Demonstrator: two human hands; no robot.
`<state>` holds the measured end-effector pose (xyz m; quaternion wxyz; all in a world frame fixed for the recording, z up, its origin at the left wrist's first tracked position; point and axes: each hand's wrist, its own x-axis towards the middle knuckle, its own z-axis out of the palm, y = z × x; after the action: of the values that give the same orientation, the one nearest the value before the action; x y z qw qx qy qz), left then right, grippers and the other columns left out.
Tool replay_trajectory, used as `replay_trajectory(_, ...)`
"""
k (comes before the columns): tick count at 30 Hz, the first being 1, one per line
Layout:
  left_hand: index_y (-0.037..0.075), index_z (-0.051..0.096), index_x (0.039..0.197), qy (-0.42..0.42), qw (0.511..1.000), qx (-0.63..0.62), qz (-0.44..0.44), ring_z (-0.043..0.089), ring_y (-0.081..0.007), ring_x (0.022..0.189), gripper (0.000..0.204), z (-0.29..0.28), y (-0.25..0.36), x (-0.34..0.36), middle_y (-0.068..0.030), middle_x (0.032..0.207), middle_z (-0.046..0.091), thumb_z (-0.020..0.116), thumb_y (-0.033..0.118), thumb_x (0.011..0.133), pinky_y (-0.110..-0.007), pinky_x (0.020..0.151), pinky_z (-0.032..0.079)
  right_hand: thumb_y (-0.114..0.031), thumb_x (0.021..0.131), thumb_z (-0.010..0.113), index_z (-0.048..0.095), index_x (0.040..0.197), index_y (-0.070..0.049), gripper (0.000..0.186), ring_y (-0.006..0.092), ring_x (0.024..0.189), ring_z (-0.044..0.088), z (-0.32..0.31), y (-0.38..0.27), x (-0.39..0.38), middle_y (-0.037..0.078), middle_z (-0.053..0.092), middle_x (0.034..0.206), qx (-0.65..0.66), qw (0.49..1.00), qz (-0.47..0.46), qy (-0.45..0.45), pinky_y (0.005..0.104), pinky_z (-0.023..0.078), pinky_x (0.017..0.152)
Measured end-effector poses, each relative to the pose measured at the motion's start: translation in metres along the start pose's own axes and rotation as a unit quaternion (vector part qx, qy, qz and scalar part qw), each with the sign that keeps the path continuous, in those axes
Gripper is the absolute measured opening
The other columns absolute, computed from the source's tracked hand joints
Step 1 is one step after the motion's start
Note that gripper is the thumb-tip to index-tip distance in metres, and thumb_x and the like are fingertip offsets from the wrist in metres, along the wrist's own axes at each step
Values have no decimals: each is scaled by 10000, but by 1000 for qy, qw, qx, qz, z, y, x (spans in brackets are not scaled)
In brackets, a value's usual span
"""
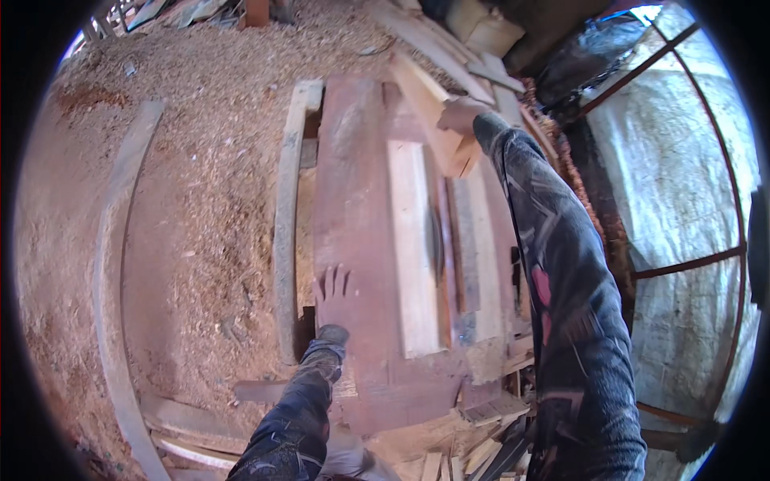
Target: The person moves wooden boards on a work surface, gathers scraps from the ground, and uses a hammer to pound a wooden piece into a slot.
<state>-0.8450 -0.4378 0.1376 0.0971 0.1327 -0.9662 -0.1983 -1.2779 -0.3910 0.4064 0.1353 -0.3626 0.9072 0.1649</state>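
My left hand [330,301] rests with fingers spread on the reddish-brown wooden workbench top [353,192]. Toward the upper right, my right hand [457,118] grips a pale wooden board [421,90], held at a slant above the bench. A pale strip of wood [409,248] lies lengthwise on the bench, with darker narrow strips [459,248] and another pale piece beside it.
Long grey timbers [289,224] flank the bench's left, one [112,240] farther out on ground covered in shavings [208,200]. Stacked planks [437,36] stand beyond the bench. A white sheet on a rusty frame [674,321] bounds the right. Offcuts [465,461] lie below.
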Motion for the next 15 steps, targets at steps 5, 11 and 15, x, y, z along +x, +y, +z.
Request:
replay_trajectory(5, 91, 461, 1377, -3, 1000, -3, 1, 212, -350, 1425, 499, 2, -28, -23, -140, 1477, 349, 497, 287, 919, -607, 1153, 96, -392, 776, 634, 595, 1255, -57, 587, 364, 938, 649, -67, -51, -203, 240, 660, 1015, 76, 995, -65, 24, 379, 503, 831)
replay_trajectory(11, 75, 542, 1221, 109, 970, -173, -129, 566, -348, 1080, 357, -9, -23, -78, -123, 1150, 596, 527, 273, 925, -552, 933, 430, -276, 800, 658, 530, 1327, -67, 580, 304, 611, 664, -120, -138, -555, 166, 644, 678, 224, 974, 13, 29, 429, 530, 609)
replay_trajectory(15, -10, 588, 1119, 5, 671, -656, -346, 583, -303, 1059, 404, -54, 41, -131, -148, 1204, 588, 551, 343, 926, -447, 862, 504, -267, 726, 692, 500, 1346, -51, 684, 356, 545, 619, -106, -180, -737, 167, 609, 694, 239, 971, 9, -9, 469, 513, 523)
